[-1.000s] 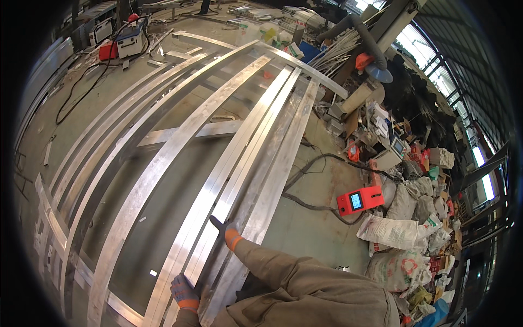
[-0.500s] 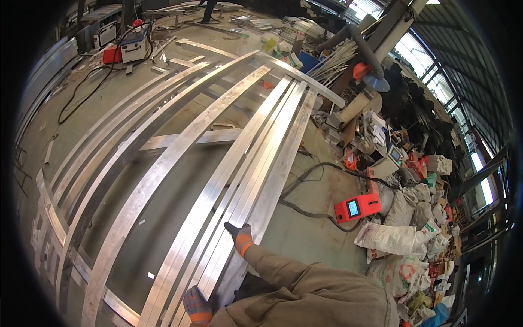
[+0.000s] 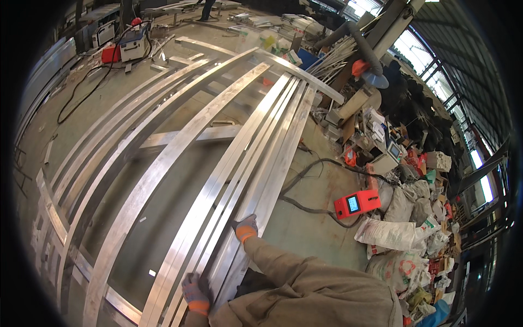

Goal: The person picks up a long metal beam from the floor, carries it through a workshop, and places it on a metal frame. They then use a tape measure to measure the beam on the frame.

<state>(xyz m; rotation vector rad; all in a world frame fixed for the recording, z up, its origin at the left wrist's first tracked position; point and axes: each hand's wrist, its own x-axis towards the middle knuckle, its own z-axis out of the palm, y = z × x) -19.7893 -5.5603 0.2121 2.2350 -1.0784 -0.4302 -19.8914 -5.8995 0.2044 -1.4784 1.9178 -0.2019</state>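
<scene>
At 3 o'clock from the right hand [image 3: 246, 229], floor [image 3: 313, 237] is free until pale sacks [image 3: 385, 235]; between 2 and 3, a black cable [image 3: 308, 210] and red box [image 3: 357, 203] obstruct. Metal bars [image 3: 199, 218] bar the left hand [image 3: 195, 294] toward 10.

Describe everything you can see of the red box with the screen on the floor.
The red box is blocky, with smooth, hard-looking sides; plastic or painted metal, I cannot tell. One face carries a lit, pale blue screen in a dark frame; another has a dark slot. It sits on the greenish floor, right of the metal bars. A dark cable bends close by its lower side; whether it plugs in is unclear.
</scene>
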